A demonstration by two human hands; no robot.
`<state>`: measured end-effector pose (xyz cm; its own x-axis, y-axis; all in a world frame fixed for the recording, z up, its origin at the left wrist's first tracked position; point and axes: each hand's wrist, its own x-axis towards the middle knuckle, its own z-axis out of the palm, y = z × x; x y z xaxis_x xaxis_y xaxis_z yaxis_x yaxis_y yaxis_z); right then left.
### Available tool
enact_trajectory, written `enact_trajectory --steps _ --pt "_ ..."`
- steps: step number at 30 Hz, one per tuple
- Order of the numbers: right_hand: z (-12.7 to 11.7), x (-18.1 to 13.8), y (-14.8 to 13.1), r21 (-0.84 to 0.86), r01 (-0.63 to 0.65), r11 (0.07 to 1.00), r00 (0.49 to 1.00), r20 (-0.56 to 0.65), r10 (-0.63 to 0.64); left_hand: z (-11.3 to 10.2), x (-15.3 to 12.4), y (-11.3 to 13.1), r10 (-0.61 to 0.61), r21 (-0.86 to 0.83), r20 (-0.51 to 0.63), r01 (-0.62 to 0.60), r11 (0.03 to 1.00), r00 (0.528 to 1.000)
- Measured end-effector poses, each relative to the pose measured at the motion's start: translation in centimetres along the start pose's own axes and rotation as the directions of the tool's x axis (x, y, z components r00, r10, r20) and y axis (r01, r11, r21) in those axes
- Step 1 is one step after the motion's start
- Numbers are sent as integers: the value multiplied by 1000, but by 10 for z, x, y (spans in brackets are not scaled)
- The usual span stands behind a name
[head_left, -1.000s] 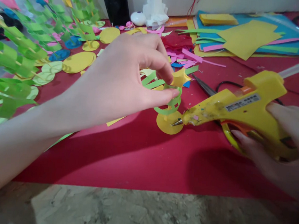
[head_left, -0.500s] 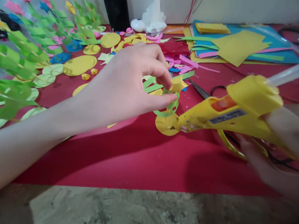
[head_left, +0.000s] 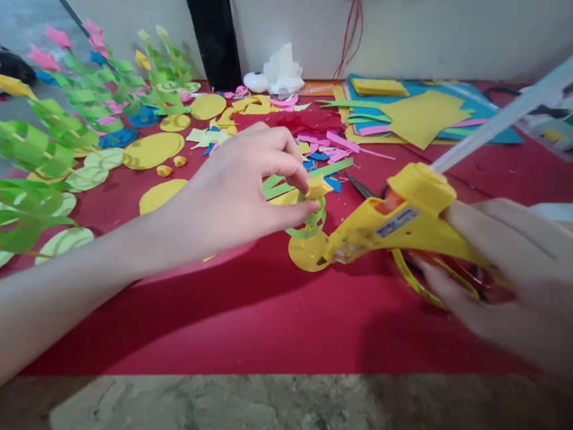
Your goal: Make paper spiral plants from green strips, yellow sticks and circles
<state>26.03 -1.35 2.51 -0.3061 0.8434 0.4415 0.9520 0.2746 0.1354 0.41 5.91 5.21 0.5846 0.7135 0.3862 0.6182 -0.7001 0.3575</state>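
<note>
My left hand (head_left: 249, 185) pinches the top of a small paper flower (head_left: 317, 188), with a yellow star-shaped head and a curled green strip below it. The flower stands upright over a yellow paper disc (head_left: 307, 253) on the red sheet. In my right hand (head_left: 523, 262) is a yellow hot glue gun (head_left: 401, 218), a clear glue stick (head_left: 527, 99) jutting from its back. The gun's nozzle touches or nearly touches the disc's right edge by the flower's base; which, I cannot tell. Scissors with yellow handles (head_left: 416, 280) lie partly hidden beneath the gun.
Several finished paper flowers with green curled stems (head_left: 46, 147) stand at the left. Yellow discs (head_left: 155, 146) and pink and blue scraps (head_left: 330, 145) lie beyond my left hand. Blue and yellow paper sheets (head_left: 494, 129) are stacked at the back. The red sheet (head_left: 266, 334) ends above a grey floor.
The camera view has shifted, so the hands and flower appear slightly left and lower. The glue gun's nozzle stays at the disc's edge, and my left hand keeps its pinch on the flower.
</note>
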Motion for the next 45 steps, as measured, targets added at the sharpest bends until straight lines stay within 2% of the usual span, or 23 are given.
enact_trajectory --steps 3,6,9,12,14,18,21,23,24,26,27,28,30,32,33,35,38,45 --pt "5 5 10 -84 -48 995 997 59 53 0 0 1 -8 -2 -2 8 1000 1000" --pt "9 14 26 95 -213 973 961 198 191 -1 0 1 -3 5 15 3 1000 1000" --pt "15 22 46 228 -441 868 873 334 356 -1 1 0 11 3 16 -11 1000 1000" --pt "24 25 67 261 -596 759 791 355 499 -1 2 -2 14 20 25 -14 1000 1000" --pt "32 24 79 241 -633 736 766 338 547 0 2 -3 21 37 29 -22 999 999" --pt "48 23 91 36 -661 749 722 300 623 1 0 -4 0 44 29 -2 999 1000" --pt "54 24 88 -68 -626 777 711 360 604 0 1 -3 -16 40 20 15 999 1000" --pt "51 25 83 -113 -568 815 748 342 568 -3 2 -1 -37 29 26 36 999 999" --pt "48 25 79 -127 -515 848 799 286 528 -4 3 0 -60 12 20 59 998 998" --pt "37 25 67 -132 -392 911 912 71 403 -7 4 2 -132 -58 3 132 989 991" --pt "30 25 58 -94 -325 941 946 -34 324 -8 4 2 -183 -106 -10 181 978 983" --pt "22 26 47 -21 -272 962 956 -124 267 -9 4 2 -239 -157 -20 233 960 971" --pt "8 27 22 246 -135 960 969 -170 180 -9 3 1 -345 -270 -39 323 907 938" --pt "-2 28 -6 423 -13 906 985 -152 86 -8 2 -2 -421 -411 -55 364 836 905" --pt "-5 29 -18 499 28 866 993 -113 32 -7 1 -2 -440 -487 -56 360 796 896" --pt "-6 30 -38 598 96 796 992 -126 -24 -6 2 -2 -448 -607 -41 334 721 893" --pt "-3 33 -52 672 121 730 989 -140 -34 -6 3 1 -440 -659 -30 314 684 897" --pt "0 36 -56 698 81 711 994 -113 -2 -8 3 2 -445 -623 -86 300 723 892"
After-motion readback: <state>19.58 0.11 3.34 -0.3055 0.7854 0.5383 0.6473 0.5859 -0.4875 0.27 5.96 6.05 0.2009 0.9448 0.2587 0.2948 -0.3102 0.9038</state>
